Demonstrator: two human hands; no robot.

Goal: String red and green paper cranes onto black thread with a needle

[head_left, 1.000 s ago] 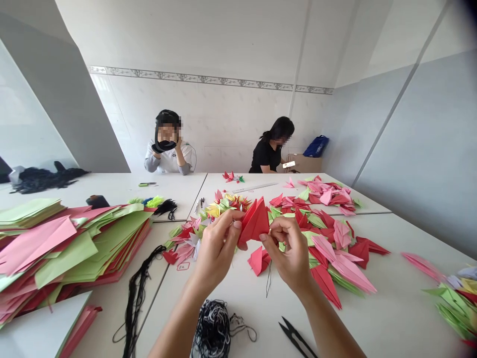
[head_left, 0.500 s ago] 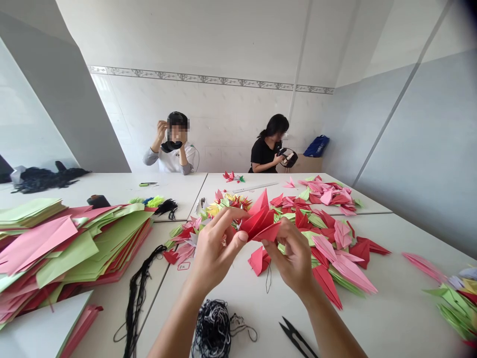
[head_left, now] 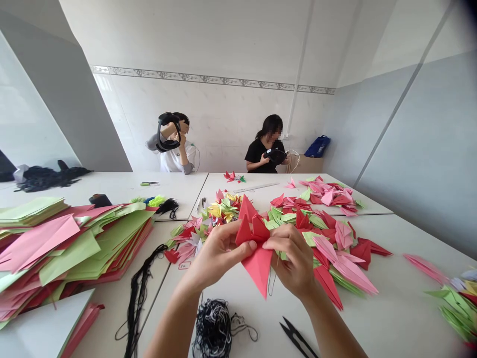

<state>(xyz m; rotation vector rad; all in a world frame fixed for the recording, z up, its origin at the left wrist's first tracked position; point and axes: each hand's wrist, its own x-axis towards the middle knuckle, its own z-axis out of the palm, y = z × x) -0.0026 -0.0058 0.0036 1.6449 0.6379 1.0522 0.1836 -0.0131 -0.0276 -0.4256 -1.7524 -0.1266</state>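
Left hand: grasping the red folded origami paper [head_left: 257, 248], thumb [head_left: 252, 245] pressed on its near face.
Right hand: grasping the same paper from the other side, fingers curled around its edge.
Red paper: held between both hands, one point hanging down, others sticking up.
Below left hand: ball of black-and-white thread [head_left: 214, 328].
Below right hand: black thread snips [head_left: 298, 339], lying apart from the hand.
Beyond right hand: pile of pink, red and green paper folds [head_left: 328, 238].
Left of left hand: stacks of pink, green and red paper sheets [head_left: 74, 243].
Writing: paper tag [head_left: 184, 265] just beyond left hand, red marks too small to read.
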